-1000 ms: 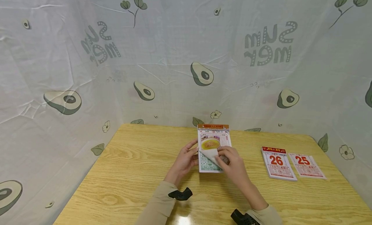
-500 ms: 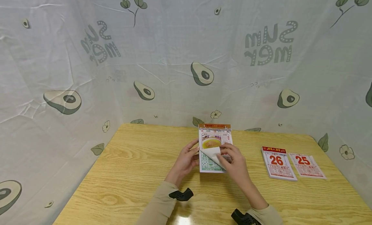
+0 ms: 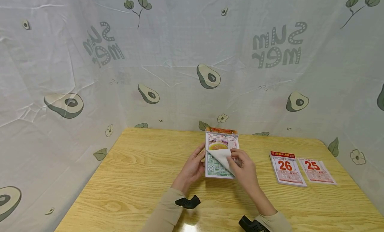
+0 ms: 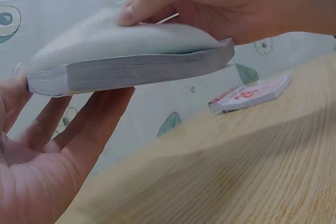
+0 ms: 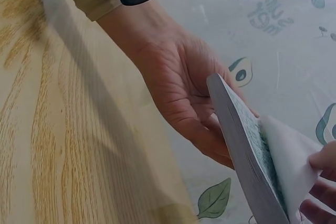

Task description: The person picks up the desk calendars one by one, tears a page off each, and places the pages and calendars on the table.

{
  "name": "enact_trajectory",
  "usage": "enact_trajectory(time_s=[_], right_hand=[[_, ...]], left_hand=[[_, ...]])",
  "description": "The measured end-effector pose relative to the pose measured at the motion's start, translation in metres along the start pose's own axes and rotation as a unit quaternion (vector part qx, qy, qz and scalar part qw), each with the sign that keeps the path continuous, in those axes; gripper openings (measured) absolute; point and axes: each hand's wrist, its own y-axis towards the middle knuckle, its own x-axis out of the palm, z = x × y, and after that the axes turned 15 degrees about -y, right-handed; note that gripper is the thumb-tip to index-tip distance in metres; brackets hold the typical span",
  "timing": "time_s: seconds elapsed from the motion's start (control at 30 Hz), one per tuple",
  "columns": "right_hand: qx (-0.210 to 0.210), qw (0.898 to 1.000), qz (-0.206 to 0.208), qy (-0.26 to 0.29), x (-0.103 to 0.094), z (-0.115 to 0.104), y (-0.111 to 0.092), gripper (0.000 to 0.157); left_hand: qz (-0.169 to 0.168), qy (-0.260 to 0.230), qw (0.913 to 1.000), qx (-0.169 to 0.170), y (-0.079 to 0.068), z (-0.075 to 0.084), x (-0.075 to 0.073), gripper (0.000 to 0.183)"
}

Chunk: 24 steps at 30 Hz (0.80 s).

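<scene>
A thick tear-off calendar [image 3: 216, 170] with a red and gold header is held raised in the middle of the head view. My left hand [image 3: 191, 168] grips it by its left edge, and in the left wrist view several fingers support it from underneath. The thumb and fingers of my right hand [image 3: 245, 168] pinch the calendar's top page [image 3: 222, 155]. That page curls up from its lower left corner, its white back showing and a green-printed page visible below. Its upper part, with a picture of a yellow bowl, lies flat. In the right wrist view, the lifted page [image 5: 289, 156] stands away from the pad.
To the right on the wooden table [image 3: 141, 165] lies a second calendar pad [image 3: 288, 173] with a red 26. Beside it is a loose calendar sheet [image 3: 317, 174] marked 25. A pale avocado-print curtain [image 3: 180, 52] hangs around the table's back and sides.
My right hand has drawn the page corner a little further up and to the right, so the white fold is larger and more green print shows. The left hand keeps its grip.
</scene>
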Motion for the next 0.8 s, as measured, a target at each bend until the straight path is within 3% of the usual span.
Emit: enact_trajectory(time_s=[0.2,0.8], right_hand=[[0.040,0.999,0.016,0.020,-0.003,-0.002,0.003,0.007],[0.027,0.999,-0.004,0.020,-0.018,0.003,0.007,0.017]], left_hand=[[0.004,0.015,0.9999,0.005,-0.001,0.003,-0.002,0.047],[0.019,0.072,0.9970,0.022,0.000,0.002,-0.009,0.042]])
